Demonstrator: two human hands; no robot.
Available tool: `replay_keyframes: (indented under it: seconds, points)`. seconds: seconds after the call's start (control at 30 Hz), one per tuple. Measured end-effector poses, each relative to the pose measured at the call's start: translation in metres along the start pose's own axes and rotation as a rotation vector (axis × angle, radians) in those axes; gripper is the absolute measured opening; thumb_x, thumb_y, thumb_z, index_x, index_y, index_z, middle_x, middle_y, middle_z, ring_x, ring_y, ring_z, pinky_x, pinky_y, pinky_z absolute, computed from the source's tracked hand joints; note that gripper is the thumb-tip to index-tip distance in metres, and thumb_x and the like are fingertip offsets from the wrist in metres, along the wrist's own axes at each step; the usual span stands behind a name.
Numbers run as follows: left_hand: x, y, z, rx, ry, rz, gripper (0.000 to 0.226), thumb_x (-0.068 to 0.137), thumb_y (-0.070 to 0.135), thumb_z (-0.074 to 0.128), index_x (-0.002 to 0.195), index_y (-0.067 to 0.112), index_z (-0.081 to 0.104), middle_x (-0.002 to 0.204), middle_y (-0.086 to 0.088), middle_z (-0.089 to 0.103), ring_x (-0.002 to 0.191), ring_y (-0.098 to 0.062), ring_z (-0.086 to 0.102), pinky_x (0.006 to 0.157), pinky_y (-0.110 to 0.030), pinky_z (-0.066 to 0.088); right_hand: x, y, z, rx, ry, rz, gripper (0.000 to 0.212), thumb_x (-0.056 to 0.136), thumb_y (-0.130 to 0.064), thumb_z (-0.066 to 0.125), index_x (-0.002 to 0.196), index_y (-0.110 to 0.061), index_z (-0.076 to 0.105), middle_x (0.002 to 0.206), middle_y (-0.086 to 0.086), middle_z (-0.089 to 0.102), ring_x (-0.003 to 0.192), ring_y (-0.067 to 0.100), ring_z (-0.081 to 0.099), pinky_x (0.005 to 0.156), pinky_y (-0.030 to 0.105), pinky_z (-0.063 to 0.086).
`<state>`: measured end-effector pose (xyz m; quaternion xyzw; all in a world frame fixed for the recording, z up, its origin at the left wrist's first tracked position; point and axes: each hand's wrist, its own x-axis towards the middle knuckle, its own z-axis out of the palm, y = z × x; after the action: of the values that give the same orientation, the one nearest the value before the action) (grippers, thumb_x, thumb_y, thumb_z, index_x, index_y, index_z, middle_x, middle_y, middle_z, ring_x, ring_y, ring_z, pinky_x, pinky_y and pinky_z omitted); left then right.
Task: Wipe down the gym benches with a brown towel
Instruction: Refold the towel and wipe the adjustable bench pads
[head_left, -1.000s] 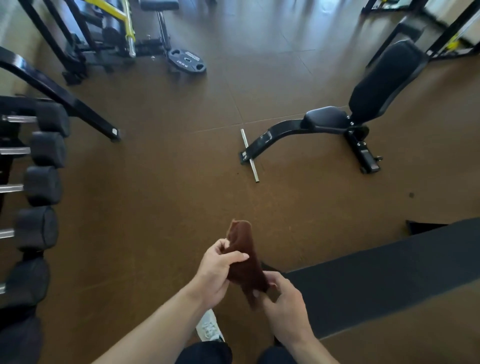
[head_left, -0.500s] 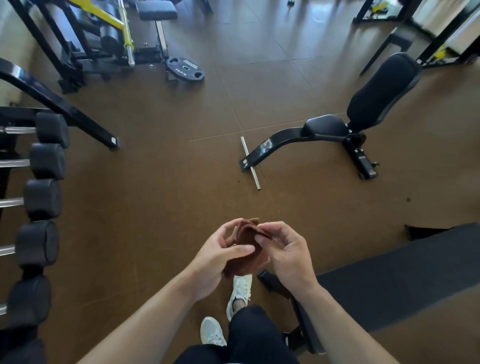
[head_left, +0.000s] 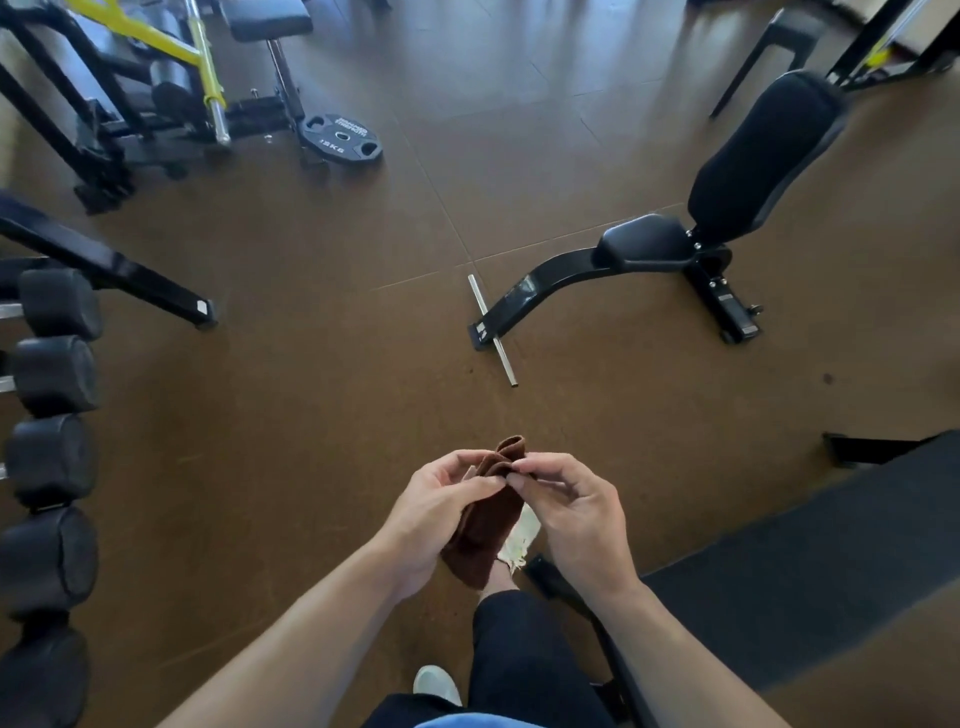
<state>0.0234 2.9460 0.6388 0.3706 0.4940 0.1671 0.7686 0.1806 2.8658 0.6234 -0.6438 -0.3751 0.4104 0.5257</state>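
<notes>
The brown towel (head_left: 488, 514) is pinched between left hand (head_left: 441, 512) and right hand (head_left: 576, 512) — being folded; next, the flat bench (head_left: 810, 561) to their right likely gets wiped.

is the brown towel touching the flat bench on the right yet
Apart. The head view shows the brown towel held up in both hands, with brown floor visible between it and the flat bench pad to its right.

Black trousers (head_left: 524, 660); white shoes (head_left: 435, 685)

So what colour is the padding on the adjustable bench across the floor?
Black, on both seat and backrest of the adjustable bench; the head view shows it clearly.
</notes>
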Motion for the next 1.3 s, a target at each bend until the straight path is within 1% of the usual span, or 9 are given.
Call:
replay_keyframes:
  seconds: [0.1,0.2,0.33,0.4,0.53,0.7,0.87,1.13,1.3]
  points:
    - [0.035,0.025,0.012,-0.047,0.037,-0.072,0.029,0.1,0.034,0.063,0.113,0.011,0.075,0.101,-0.012,0.077,0.09,-0.025,0.073,0.078,-0.037,0.057,0.04,0.008,-0.01,0.017,0.04,-0.009,0.014,0.093,-0.013,0.077,0.103,-0.023,0.08,0.113,-0.007,0.077,0.11,0.022,0.073,0.095,0.05,0.06]
    - [0.075,0.055,0.025,-0.031,0.078,-0.132,0.027,0.1,0.028,0.065,0.111,0.006,0.075,0.102,-0.015,0.078,0.088,-0.026,0.076,0.072,-0.034,0.058,0.087,0.01,-0.021,0.03,0.074,-0.004,0.012,0.092,-0.013,0.078,0.098,-0.023,0.08,0.11,-0.008,0.077,0.106,0.021,0.074,0.091,0.047,0.061]
    - [0.129,0.103,0.046,-0.021,0.167,-0.149,0.024,0.101,0.026,0.064,0.109,0.006,0.075,0.094,-0.012,0.078,0.079,-0.022,0.075,0.066,-0.03,0.058,0.149,-0.005,-0.046,-0.012,0.078,0.017,0.007,0.098,-0.016,0.071,0.099,-0.023,0.074,0.094,-0.014,0.075,0.093,0.01,0.072,0.08,0.024,0.058]
    - [0.153,0.127,0.06,-0.015,0.198,-0.109,0.02,0.1,0.026,0.066,0.105,0.01,0.075,0.092,-0.012,0.078,0.075,-0.021,0.074,0.063,-0.03,0.058,0.179,-0.016,-0.065,-0.06,-0.013,0.004,0.01,0.1,-0.017,0.069,0.099,-0.027,0.072,0.088,-0.016,0.073,0.085,0.006,0.07,0.072,0.015,0.054]
    - [0.194,0.165,0.088,0.085,0.185,-0.046,0.013,0.097,0.031,0.07,0.098,0.021,0.079,0.098,-0.013,0.079,0.082,-0.024,0.074,0.071,-0.038,0.059,0.239,-0.041,-0.097,-0.122,-0.234,0.053,0.016,0.1,-0.017,0.072,0.096,-0.032,0.076,0.083,-0.014,0.072,0.073,0.01,0.065,0.065,0.021,0.056]
    - [0.236,0.198,0.119,0.127,0.084,-0.027,0.015,0.099,0.032,0.066,0.102,0.025,0.08,0.103,-0.008,0.08,0.102,-0.027,0.075,0.092,-0.043,0.058,0.297,-0.06,-0.127,-0.2,-0.067,-0.023,0.012,0.099,-0.017,0.073,0.102,-0.028,0.079,0.088,-0.018,0.073,0.082,0.004,0.067,0.069,0.015,0.053]
    - [0.278,0.222,0.135,0.182,0.031,-0.025,0.021,0.103,0.031,0.062,0.106,0.023,0.08,0.108,-0.009,0.079,0.108,-0.029,0.073,0.106,-0.054,0.052,0.341,-0.06,-0.147,-0.267,0.065,-0.006,0.011,0.093,-0.021,0.08,0.101,-0.028,0.076,0.09,-0.017,0.071,0.083,0.001,0.065,0.069,0.015,0.052]
    - [0.351,0.269,0.153,0.212,-0.082,-0.124,0.027,0.104,0.031,0.058,0.102,0.022,0.083,0.107,-0.007,0.079,0.107,-0.027,0.074,0.106,-0.046,0.052,0.418,-0.054,-0.178,-0.322,0.065,0.137,0.021,0.088,-0.026,0.085,0.106,-0.036,0.081,0.088,-0.011,0.069,0.078,0.001,0.062,0.071,0.012,0.044]
    - [0.414,0.313,0.157,0.19,-0.145,-0.283,0.043,0.099,0.05,0.06,0.096,0.013,0.082,0.092,-0.008,0.077,0.089,-0.025,0.073,0.087,-0.042,0.057,0.474,-0.052,-0.18,-0.37,0.097,0.185,0.019,0.091,-0.024,0.083,0.108,-0.029,0.083,0.098,-0.014,0.069,0.091,0.003,0.069,0.081,0.017,0.054]
